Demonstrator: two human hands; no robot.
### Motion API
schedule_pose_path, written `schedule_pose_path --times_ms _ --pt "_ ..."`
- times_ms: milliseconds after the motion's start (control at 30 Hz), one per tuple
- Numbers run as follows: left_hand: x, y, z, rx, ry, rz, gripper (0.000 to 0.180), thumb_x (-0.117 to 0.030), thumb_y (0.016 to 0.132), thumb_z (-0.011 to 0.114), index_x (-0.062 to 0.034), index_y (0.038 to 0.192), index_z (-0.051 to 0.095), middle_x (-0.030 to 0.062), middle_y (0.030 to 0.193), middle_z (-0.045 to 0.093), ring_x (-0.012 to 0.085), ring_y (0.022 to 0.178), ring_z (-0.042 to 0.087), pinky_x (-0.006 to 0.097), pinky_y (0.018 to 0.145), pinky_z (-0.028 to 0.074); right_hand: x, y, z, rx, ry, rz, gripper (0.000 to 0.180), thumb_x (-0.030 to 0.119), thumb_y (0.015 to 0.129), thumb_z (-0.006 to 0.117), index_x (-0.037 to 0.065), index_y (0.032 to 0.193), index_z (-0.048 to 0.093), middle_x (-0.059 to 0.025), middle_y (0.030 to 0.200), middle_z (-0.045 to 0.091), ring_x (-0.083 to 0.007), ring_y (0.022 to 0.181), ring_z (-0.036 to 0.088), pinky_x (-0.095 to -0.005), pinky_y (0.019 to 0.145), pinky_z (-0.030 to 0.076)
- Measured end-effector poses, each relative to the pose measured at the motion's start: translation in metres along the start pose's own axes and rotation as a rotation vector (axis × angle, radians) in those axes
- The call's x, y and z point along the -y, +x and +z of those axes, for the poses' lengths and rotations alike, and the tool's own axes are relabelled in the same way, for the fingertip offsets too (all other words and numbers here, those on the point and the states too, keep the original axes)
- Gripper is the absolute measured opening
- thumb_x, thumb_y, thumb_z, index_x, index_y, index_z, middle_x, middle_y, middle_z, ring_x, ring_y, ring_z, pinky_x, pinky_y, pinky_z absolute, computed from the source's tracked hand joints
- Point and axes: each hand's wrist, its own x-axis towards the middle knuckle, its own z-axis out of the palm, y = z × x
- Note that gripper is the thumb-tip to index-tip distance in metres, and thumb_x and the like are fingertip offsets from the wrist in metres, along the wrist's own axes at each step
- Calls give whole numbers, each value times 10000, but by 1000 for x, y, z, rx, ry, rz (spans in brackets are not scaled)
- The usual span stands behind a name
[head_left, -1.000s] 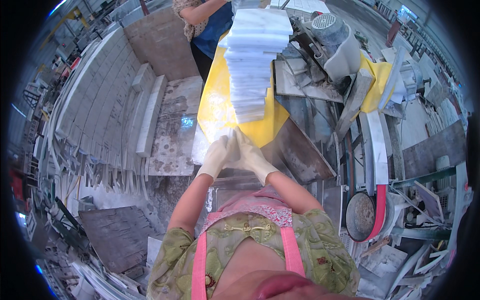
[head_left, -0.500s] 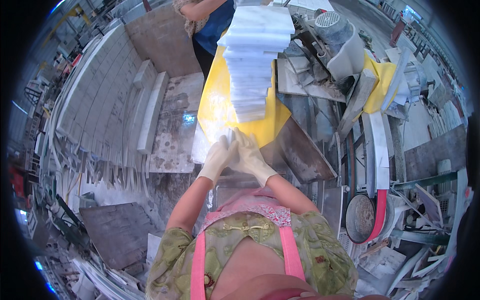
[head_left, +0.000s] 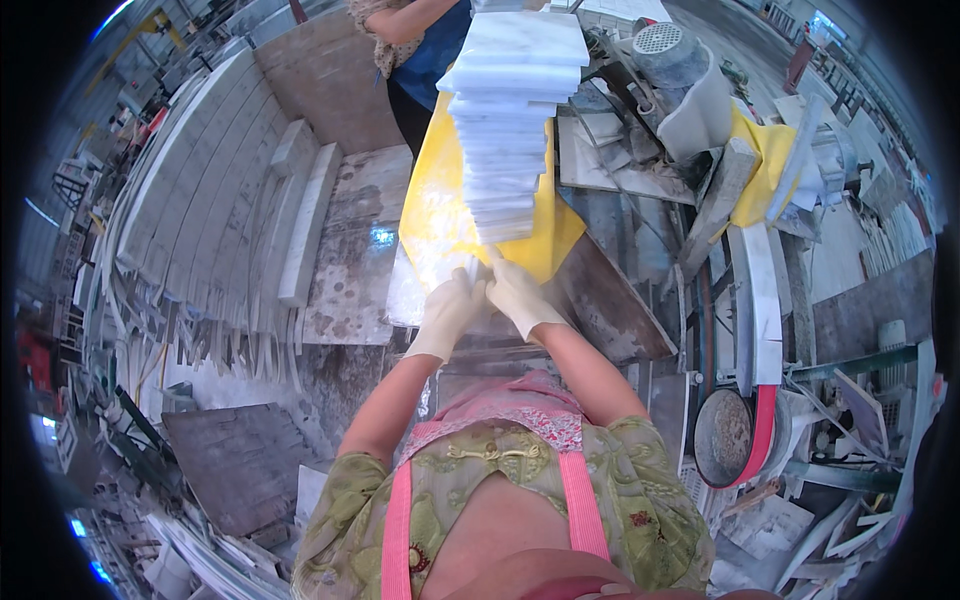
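Observation:
A long row of thin white marble slabs (head_left: pixel 513 130) leans along a yellow sheet (head_left: pixel 430 190) in front of me. Its near end comes down close to my gloved hands. My left hand (head_left: pixel 453 308), in a cream glove, is closed at the sheet's near edge; a small pale bit shows at its fingertips, too small to name. Beside it is my right hand (head_left: pixel 517 293), gloved too, its fingers closed and reaching up to the lowest slabs. Whatever those fingers grip is hidden.
Stacked grey-white slabs (head_left: pixel 190 180) stand on the left beside a stained board (head_left: pixel 350 250). A motor (head_left: pixel 665 55) and stone scraps sit at the right, above a round pan (head_left: pixel 722 437). Another person's arm (head_left: pixel 410 20) is at the far side.
My hands were pressed together around a small pale bit; now they have parted slightly. The right hand's fingers have moved up toward the slabs, and the left hand has shifted slightly right.

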Motion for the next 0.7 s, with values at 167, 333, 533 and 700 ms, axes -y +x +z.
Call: schedule_pose_path --times_ms 167,333,533,700 --pt "-1 -1 3 -24 25 1 530 -425 1000 497 86 1138 510 345 922 684 498 927 669 553 843 507 -9 6 2 -38 190 -118 731 78 800 596 98 1516 451 -246 1152 694 -395 1040 676 -439 902 518" --pt "-2 -2 11 -61 50 28 520 -427 1011 485 82 1119 506 339 880 685 505 870 675 566 810 517 -23 10 -2 80 568 -101 830 35 767 583 131 1568 387 -247 1200 688 -352 1079 679 -392 911 515" --pt "-8 1 9 -42 64 30 520 -419 1017 453 83 1135 513 344 910 683 500 877 681 565 828 517 -9 3 -13 40 591 -187 771 -4 819 540 73 1570 383 -131 1179 684 -132 1007 611 -259 909 468" --pt "-11 1 4 21 49 -41 553 -443 1017 429 75 1184 528 344 1018 685 483 966 683 539 892 513 -10 7 -12 12 655 -250 725 15 855 570 56 1557 395 -137 1179 694 -139 1029 614 -273 942 471"
